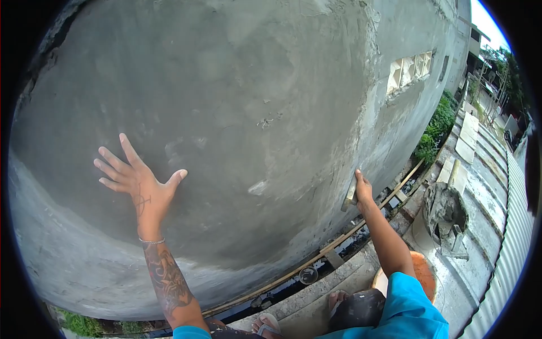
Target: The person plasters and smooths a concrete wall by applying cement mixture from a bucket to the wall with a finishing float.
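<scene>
A large wall (237,73) coated in grey plaster curves across the view, darker and damp-looking in its middle. My left hand (148,189) is open over this plaster, fingers spread and thumb pointing right, holding nothing. Low on the right side of the wall, my right hand (363,191) is closed round a plastering trowel (349,199). The trowel lies close along the plaster and is seen nearly edge-on, its grip mostly hidden by my fingers. Left of it, a pale patch (258,187) and some small rough marks (264,122) show on the surface.
A bucket (419,230) stands at right, with a mortar-caked container (443,206) on top. Below it sits an orange basin (423,270). A dark gutter with a wooden strip (344,237) runs along the wall's foot. Corrugated roofing (516,198) borders the right; a vent block (409,70) pierces the wall.
</scene>
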Tool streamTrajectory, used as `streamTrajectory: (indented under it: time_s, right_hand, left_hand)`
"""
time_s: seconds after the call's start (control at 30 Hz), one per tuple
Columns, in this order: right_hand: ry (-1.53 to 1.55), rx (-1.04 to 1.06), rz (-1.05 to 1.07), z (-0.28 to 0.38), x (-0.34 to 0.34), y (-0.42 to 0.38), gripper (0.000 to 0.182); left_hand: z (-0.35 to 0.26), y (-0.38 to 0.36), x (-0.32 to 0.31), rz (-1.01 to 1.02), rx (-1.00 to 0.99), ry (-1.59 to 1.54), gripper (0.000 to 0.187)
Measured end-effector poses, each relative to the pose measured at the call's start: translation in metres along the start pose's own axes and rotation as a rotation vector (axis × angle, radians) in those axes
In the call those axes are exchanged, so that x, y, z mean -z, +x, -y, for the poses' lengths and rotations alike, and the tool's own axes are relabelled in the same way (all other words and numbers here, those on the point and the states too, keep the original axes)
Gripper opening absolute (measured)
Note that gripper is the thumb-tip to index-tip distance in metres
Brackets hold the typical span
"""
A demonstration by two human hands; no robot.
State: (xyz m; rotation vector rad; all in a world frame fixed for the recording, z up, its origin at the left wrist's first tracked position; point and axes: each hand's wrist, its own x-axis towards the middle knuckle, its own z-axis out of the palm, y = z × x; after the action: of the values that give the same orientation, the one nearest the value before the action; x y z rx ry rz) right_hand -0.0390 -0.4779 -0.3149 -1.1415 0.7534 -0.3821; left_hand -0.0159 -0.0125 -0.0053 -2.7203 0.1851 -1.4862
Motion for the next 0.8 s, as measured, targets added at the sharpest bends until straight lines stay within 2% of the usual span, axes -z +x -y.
streamTrajectory:
  time_s: [0.07, 0.13, 0.17, 0.23, 0.27, 0.3, 0.37, 0.43, 0.5, 0.53, 0.6, 0.73, 0.77, 0.8]
  right_hand:
    - [-0.08, 0.083, 0.015, 0.047, 0.033, -0.05, 0.069]
    - [-0.257, 0.197, 0.015, 0.067, 0.085, -0.091, 0.061]
    - [-0.39, 0.289, -0.043, 0.076, 0.108, -0.118, 0.05]
    - [-0.523, 0.393, 0.046, 0.08, 0.158, -0.168, 0.039]
    - [-0.726, 0.307, 0.027, 0.083, 0.182, -0.193, 0.039]
    - [-0.85, 0.309, 0.038, 0.084, 0.202, -0.218, 0.042]
    - [-1.158, 0.059, 0.005, 0.084, 0.234, -0.258, 0.052]
    - [-1.44, -0.174, 0.071, 0.075, 0.25, -0.28, 0.061]
    - [-1.602, -0.449, 0.209, 0.051, 0.259, -0.274, 0.067]
    - [-1.623, -0.446, 0.262, 0.025, 0.276, -0.257, 0.068]
    - [-1.663, -0.443, 0.369, -0.038, 0.313, -0.219, 0.07]
    - [-1.611, -0.174, 0.049, -0.129, 0.335, -0.201, 0.079]
    - [-1.695, -0.129, -0.003, -0.162, 0.358, -0.193, 0.082]
    - [-1.824, -0.078, -0.043, -0.209, 0.39, -0.178, 0.085]
  left_hand:
    - [0.0, 0.001, 0.002, -0.015, 0.005, -0.034, 0.132]
    - [0.0, 0.001, 0.0, -0.022, 0.015, -0.06, 0.127]
    - [0.001, 0.001, -0.002, -0.045, 0.002, -0.082, 0.121]
    - [0.0, 0.001, -0.003, -0.063, 0.006, -0.099, 0.119]
    - [-0.001, 0.001, -0.004, -0.071, 0.008, -0.105, 0.119]
    - [-0.002, 0.001, -0.005, -0.074, 0.008, -0.115, 0.114]
    - [-0.01, 0.0, -0.008, -0.054, 0.003, -0.115, 0.11]
    - [-0.025, -0.001, -0.007, -0.022, -0.012, -0.143, 0.106]
    - [-0.043, -0.008, -0.014, 0.016, -0.109, -0.17, 0.102]
    - [-0.053, -0.011, -0.016, 0.032, -0.159, -0.185, 0.1]
    - [-0.074, -0.017, -0.012, 0.04, -0.235, -0.349, 0.077]
    - [-0.065, -0.013, -0.013, 0.124, -0.536, -0.61, 0.029]
    - [-0.062, -0.007, 0.0, -0.033, -0.439, -0.682, 0.009]
    - [-0.052, 0.0, 0.009, -0.116, -0.379, -0.655, 0.009]
